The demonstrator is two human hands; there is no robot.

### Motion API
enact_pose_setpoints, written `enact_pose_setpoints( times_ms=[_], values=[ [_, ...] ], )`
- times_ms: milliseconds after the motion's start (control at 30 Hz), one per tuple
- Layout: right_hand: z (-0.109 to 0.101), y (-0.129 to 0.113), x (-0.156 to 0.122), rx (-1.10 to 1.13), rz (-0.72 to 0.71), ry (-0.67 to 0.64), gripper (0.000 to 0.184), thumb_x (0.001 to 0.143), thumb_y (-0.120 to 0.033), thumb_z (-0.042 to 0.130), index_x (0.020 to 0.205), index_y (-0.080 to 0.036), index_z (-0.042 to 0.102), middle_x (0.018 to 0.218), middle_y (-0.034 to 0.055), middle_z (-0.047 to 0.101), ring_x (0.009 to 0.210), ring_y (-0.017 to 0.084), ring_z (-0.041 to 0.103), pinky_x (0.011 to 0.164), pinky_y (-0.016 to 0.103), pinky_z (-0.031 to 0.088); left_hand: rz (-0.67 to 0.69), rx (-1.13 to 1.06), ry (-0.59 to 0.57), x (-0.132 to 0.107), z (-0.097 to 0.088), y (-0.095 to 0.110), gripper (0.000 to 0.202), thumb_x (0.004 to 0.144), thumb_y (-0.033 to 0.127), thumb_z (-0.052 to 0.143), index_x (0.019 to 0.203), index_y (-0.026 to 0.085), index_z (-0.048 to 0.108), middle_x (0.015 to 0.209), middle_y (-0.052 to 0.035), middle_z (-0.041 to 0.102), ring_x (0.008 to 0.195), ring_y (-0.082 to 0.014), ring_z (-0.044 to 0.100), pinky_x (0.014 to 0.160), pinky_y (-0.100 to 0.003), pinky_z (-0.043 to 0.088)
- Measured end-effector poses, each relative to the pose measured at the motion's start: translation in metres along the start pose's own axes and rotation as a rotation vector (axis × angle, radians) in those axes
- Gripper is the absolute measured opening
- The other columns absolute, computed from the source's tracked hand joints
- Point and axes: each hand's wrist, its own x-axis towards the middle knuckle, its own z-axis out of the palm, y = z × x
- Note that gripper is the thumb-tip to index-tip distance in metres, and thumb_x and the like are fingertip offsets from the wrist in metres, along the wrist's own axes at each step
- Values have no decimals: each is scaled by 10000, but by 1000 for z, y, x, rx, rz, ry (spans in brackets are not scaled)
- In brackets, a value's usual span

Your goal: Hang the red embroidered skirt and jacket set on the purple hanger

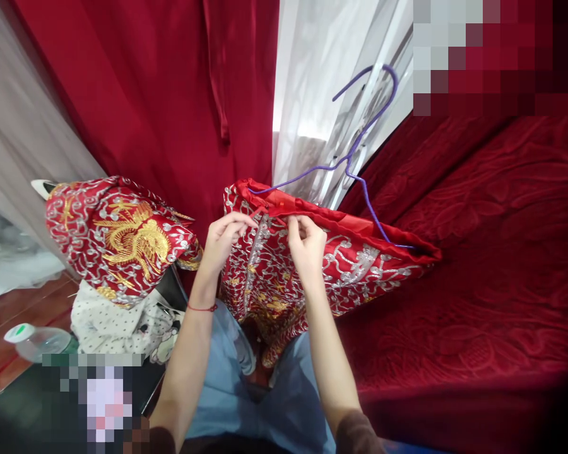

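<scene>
A red embroidered garment (360, 261) with silver and gold patterns hangs on a purple hanger (360, 151) in front of me, over my lap. My left hand (224, 236) pinches the garment's collar near its front opening, fingers closed on the fabric. My right hand (305, 243) is closed on the collar edge just to the right of it. Both hands are close together at the neckline.
A second red garment (123, 236) with a gold phoenix lies to the left over a spotted white cloth (118, 325). A red bedspread (492, 265) fills the right. Red curtains (170, 94) and white sheer curtains (322, 75) hang behind. A plastic bottle (38, 340) lies at lower left.
</scene>
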Motion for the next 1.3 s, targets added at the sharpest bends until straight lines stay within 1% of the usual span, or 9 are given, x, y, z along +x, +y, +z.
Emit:
enact_pose_setpoints(
  times_ms=[100,233,300,367,500,567,833,1133,1300],
  values=[
    [-17,3,7,-108,-71,-256,244,906,-324,613,757,-178,739,553,-28,567,524,108,441,597,248,357,-58,240,-72,-2,-17,-1,172,800,275,637,794,194,789,523,40,454,464,-77,305,460,-246,235],
    [-27,-7,6,22,-150,-601,181,889,-333,660,874,-210,792,768,-3,723,622,118,556,657,252,432,88,327,478,0,-9,4,239,790,367,742,961,209,797,550,57,493,496,-77,340,490,-239,284],
    [-25,-15,1,162,-112,-601,226,908,-392,650,966,-229,795,777,-9,718,621,112,557,639,248,451,147,170,558,2,1,9,279,838,443,705,984,220,789,623,30,573,525,-89,400,523,-242,353],
    [-19,-22,-3,287,-57,-499,300,944,-448,596,1054,-240,783,724,-16,686,604,110,554,612,245,467,149,29,395,1,9,13,296,858,498,679,903,227,790,667,1,619,556,-104,472,572,-259,424],
    [-11,-23,-7,255,-134,-294,299,963,-421,576,1115,-256,772,831,19,711,707,138,611,672,277,520,76,55,-164,-4,13,20,286,731,487,820,705,206,767,713,-31,653,619,-128,539,597,-276,460],
    [-11,-20,-6,141,-241,-302,270,957,-354,596,1155,-273,760,890,26,711,746,143,612,715,291,527,48,113,-272,-8,12,22,291,670,468,867,680,196,762,721,-31,652,612,-122,516,553,-259,422],
    [-18,-10,1,-89,-556,-489,245,981,-238,552,1095,-251,769,989,40,605,817,139,593,739,283,497,-60,69,-327,-10,0,18,308,643,452,888,774,189,796,812,-46,696,687,-135,560,632,-264,474],
    [-22,-16,8,-267,-570,-539,245,1012,-363,535,1077,-249,742,1061,46,647,847,137,631,704,252,475,-229,-37,-281,-9,-1,0,307,667,459,867,726,173,773,687,-24,665,678,-154,603,643,-280,517],
    [-14,-17,3,-377,-524,-378,247,1022,-341,501,1097,-248,718,1064,35,676,790,117,627,592,228,414,-222,-128,-207,-4,9,4,321,673,472,847,741,185,720,675,3,642,621,-114,567,575,-229,474]
  ],
)
